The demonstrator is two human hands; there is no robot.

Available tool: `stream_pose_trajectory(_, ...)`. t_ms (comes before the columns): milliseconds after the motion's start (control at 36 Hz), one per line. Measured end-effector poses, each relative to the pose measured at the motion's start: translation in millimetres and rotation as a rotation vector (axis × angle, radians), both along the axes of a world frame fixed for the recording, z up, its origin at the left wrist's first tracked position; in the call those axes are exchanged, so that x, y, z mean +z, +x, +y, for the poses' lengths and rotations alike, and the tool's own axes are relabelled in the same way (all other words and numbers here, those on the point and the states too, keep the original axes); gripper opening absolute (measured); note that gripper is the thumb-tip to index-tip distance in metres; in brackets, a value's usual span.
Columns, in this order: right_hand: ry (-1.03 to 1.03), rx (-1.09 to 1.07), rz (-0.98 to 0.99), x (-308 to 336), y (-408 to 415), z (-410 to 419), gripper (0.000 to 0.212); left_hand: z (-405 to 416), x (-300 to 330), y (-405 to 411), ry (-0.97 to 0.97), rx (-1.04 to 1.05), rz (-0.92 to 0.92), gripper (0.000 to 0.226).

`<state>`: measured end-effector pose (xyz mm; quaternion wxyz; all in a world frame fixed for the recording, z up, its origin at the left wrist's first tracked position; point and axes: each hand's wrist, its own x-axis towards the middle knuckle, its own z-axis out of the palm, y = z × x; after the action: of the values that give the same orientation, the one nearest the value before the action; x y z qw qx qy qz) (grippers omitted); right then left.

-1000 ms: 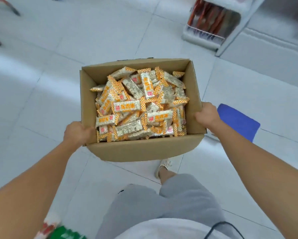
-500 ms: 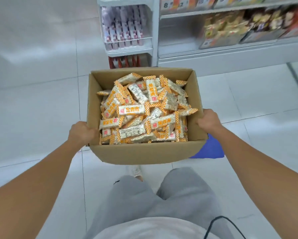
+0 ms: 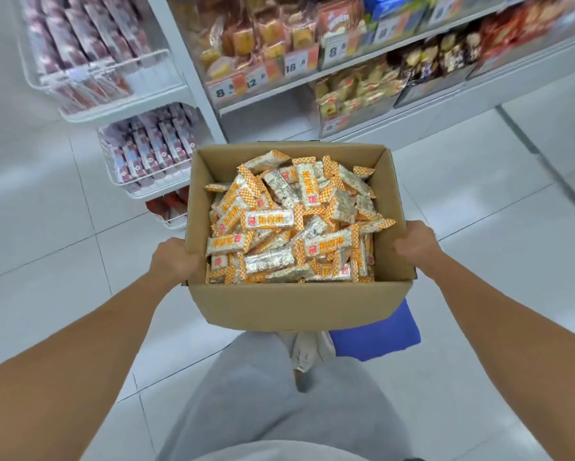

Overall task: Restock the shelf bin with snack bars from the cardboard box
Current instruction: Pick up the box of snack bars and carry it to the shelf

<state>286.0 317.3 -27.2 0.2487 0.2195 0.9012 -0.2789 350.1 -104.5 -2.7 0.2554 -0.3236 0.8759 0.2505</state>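
Shelves (image 3: 312, 78) loom closer now than a moment ago. Cardboard box (image 3: 299, 304) hangs between both hands — left hand (image 3: 174, 261) and right hand (image 3: 415, 246) curl round its side walls — with snack bars (image 3: 289, 224) heaped inside.

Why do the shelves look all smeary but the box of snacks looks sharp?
Head view: the shelves are motion-blurred; the cardboard box and snack bars, gripped by left hand and right hand, stay crisp; soft glare whitens the floor.
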Motion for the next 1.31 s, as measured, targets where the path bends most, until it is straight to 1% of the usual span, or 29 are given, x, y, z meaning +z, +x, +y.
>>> stream_pose_trajectory(139, 0.048, 0.011, -0.025, -14, -53, 8, 0.016, 12, -28, -57, 0.02, -0.039, -0.045, 0.013)
stream_pose_trajectory(194, 0.083, 0.02, -0.04, -22, -72, 7, 0.018, 13, -47, -77, 0.046, -0.066, -0.07, 0.018)
stream_pose_trajectory(361, 0.158, 0.012, -0.148, -43, -120, 10, 0.02, 12, -88, -121, 0.122, -0.074, -0.149, 0.016)
stream_pose_trajectory(556, 0.196, 0.026, -0.248, -65, -161, 8, 0.017, 13, -117, -143, 0.143, -0.031, -0.215, 0.014)
stream_pose_trajectory(611, 0.203, 0.025, -0.263, -73, -170, 7, 0.014, 15, -129, -146, 0.163, -0.014, -0.225, 0.016)
stream_pose_trajectory(667, 0.216, 0.031, -0.271, -85, -178, 6, 0.011, 19, -143, -148, 0.178, 0.009, -0.235, 0.017)
stream_pose_trajectory(750, 0.242, 0.049, -0.296, -109, -191, 12, 0.014, 30, -169, -146, 0.187, 0.045, -0.247, 0.019)
stream_pose_trajectory(861, 0.276, 0.084, -0.349, -155, -206, 22, 0.018, 50, -209, -137, 0.185, 0.094, -0.304, 0.02)
stream_pose_trajectory(972, 0.225, 0.117, -0.396, -218, -224, 30, 0.017, 68, -259, -139, 0.146, 0.1, -0.352, 0.02)
stream_pose_trajectory(1056, 0.154, 0.124, -0.386, -286, -239, 37, 0.017, 79, -313, -155, 0.089, 0.085, -0.382, 0.024)
stream_pose_trajectory(1111, 0.086, 0.084, -0.375, -338, -252, 42, 0.022, 88, -357, -164, 0.061, 0.129, -0.382, 0.024)
stream_pose_trajectory(1139, 0.073, 0.088, -0.36, -363, -258, 43, 0.018, 92, -378, -167, 0.051, 0.151, -0.382, 0.022)
stream_pose_trajectory(1194, 0.055, 0.149, -0.289, -405, -271, 46, 0.007, 99, -419, -176, 0.045, 0.197, -0.366, 0.021)
stream_pose_trajectory(1250, 0.045, 0.257, -0.265, -434, -288, 42, 0.007, 104, -454, -186, 0.04, 0.252, -0.339, 0.018)
stream_pose_trajectory(1306, 0.059, 0.33, -0.253, -469, -304, 44, 0.004, 106, -480, -196, 0.031, 0.252, -0.315, 0.013)
